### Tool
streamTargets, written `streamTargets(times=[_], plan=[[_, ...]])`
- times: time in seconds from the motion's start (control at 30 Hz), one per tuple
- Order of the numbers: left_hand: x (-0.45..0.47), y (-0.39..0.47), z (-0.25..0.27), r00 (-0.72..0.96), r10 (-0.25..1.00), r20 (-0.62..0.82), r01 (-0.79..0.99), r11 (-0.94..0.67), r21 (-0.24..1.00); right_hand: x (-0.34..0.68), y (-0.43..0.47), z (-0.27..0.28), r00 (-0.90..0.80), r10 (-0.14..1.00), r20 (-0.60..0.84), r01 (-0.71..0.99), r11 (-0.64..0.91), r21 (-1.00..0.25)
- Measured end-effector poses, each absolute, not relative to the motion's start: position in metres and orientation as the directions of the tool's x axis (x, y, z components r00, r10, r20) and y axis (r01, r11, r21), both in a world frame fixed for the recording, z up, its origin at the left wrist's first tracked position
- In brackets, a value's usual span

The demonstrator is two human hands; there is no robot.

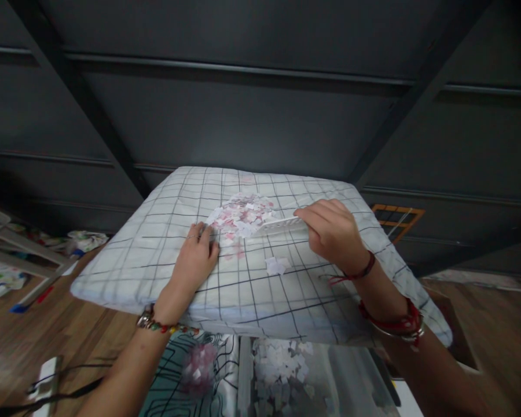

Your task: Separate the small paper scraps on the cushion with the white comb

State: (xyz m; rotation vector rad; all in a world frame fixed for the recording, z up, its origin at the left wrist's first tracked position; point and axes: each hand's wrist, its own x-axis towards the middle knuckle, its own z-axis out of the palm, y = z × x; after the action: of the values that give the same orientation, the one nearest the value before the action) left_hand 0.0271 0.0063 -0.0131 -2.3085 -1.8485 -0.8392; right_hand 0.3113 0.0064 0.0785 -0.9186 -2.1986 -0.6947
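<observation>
A heap of small white and pink paper scraps [243, 213] lies on a table covered with a white checked cloth [226, 284]. My right hand [334, 231] pinches one end of a flat white strip with holes along it [282, 223]; its far end reaches the heap's right edge. What kind of thing the strip is, I cannot tell. My left hand [196, 255] rests on the cloth at the heap's left edge, fingers apart and slightly curled, with nothing visible in it. Nearer to me, a few loose white scraps [276, 266] lie apart from the heap.
Below the table's front edge, a clear plastic box [330, 376] holds many white scraps. Left of it, a pinkish bundle [200, 368] lies on a green patterned cloth. Dark panels [243, 116] stand behind the table. A white power strip [47, 382] lies on the wooden floor.
</observation>
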Motion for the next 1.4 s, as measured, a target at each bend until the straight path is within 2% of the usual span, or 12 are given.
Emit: streamTargets(times=[0.4,0.63,0.83,1.0,1.2,1.4], plan=[[0.026,0.007,-0.015,0.138,0.875,0.463,0.912,-0.295,0.286,0.309,0.004,0.076,-0.549,0.456,0.7,0.764,0.614,0.198],[0.027,0.006,-0.012,0.134,0.884,0.447,0.914,-0.284,0.289,0.309,0.003,0.076,-0.547,0.412,0.729,0.743,0.64,0.196],[0.028,0.005,-0.01,0.122,0.895,0.428,0.916,-0.268,0.3,0.311,0.003,0.077,-0.568,0.431,0.702,0.754,0.615,0.232],[0.029,0.003,-0.01,0.098,0.874,0.476,0.932,-0.249,0.265,0.319,0.0,0.081,-0.579,0.421,0.698,0.753,0.604,0.26],[0.032,0.002,-0.005,0.102,0.919,0.382,0.965,-0.185,0.188,0.321,-0.003,0.084,-0.588,0.444,0.676,0.762,0.583,0.28],[0.035,-0.005,0.008,-0.062,0.933,0.355,0.993,0.023,0.113,0.335,-0.016,0.085,-0.584,0.516,0.626,0.778,0.576,0.251]])
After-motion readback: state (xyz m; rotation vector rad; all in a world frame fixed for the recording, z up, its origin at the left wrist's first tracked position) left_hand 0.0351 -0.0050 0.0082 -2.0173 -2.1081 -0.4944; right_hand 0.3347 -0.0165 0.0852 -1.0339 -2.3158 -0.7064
